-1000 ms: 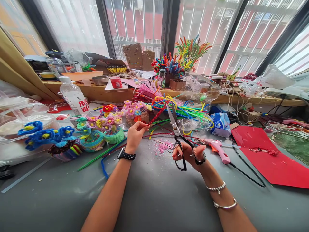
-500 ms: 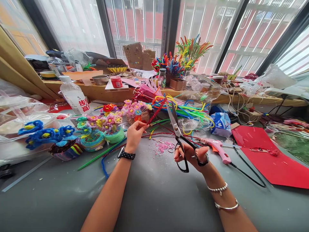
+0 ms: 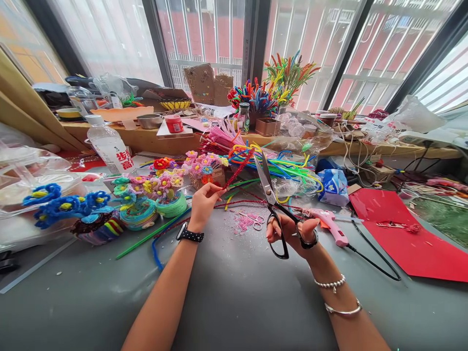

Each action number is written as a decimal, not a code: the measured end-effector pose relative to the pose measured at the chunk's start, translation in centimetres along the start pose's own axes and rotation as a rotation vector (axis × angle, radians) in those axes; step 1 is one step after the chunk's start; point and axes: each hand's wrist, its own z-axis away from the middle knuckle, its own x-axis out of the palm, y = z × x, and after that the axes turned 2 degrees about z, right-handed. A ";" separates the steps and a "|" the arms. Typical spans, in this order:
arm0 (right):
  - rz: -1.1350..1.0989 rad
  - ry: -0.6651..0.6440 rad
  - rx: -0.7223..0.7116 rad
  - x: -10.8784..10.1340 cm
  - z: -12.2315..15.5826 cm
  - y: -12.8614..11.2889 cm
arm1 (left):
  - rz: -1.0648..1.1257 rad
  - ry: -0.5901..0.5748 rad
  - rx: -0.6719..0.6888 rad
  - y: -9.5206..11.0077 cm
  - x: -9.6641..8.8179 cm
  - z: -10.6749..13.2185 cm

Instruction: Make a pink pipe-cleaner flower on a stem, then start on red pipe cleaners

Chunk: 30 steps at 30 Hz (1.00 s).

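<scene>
Between the thumb and fingers of my left hand (image 3: 205, 202) is pinched a red glittery pipe cleaner (image 3: 239, 169), slanting up to the right. My right hand (image 3: 292, 233) has its fingers through the black handles of a large pair of scissors (image 3: 269, 192). The blades point up, slightly parted, with their tips just right of the pipe cleaner's upper end. Below and between my hands, small white-handled scissors (image 3: 257, 222) lie beside pink clippings (image 3: 244, 223) on the grey table (image 3: 234, 287).
Pipe-cleaner flower pots (image 3: 137, 212) and a water bottle (image 3: 109, 146) stand at left. Behind my hands lies a heap of coloured pipe cleaners (image 3: 285, 165). To the right are a pink glue gun (image 3: 331, 226) with its cord and a red sheet (image 3: 405, 239).
The scissors have shifted slightly right, their tips a little farther from the red pipe cleaner. My left hand keeps its pinch, and the whole view has drifted slightly.
</scene>
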 end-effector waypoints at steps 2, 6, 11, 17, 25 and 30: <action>-0.002 -0.008 0.002 0.0 0.0 0.0 | 0.001 -0.001 0.004 0.0 0.0 0.0; 0.005 -0.021 0.012 0.1 0.0 0.1 | 0.004 -0.015 0.000 0.2 0.0 0.1; 0.008 -0.001 -0.003 0.1 -0.1 -0.1 | -0.043 -0.079 0.049 -0.1 0.1 0.2; 0.031 0.177 -0.114 -0.6 0.3 -0.3 | -0.103 -0.220 0.140 0.0 0.4 0.5; -0.018 0.242 -0.053 -0.4 0.0 -0.2 | -0.112 -0.363 0.234 0.4 0.8 1.0; -0.008 0.232 -0.006 -0.1 -0.1 -0.1 | -0.130 -0.374 0.264 0.8 0.8 1.1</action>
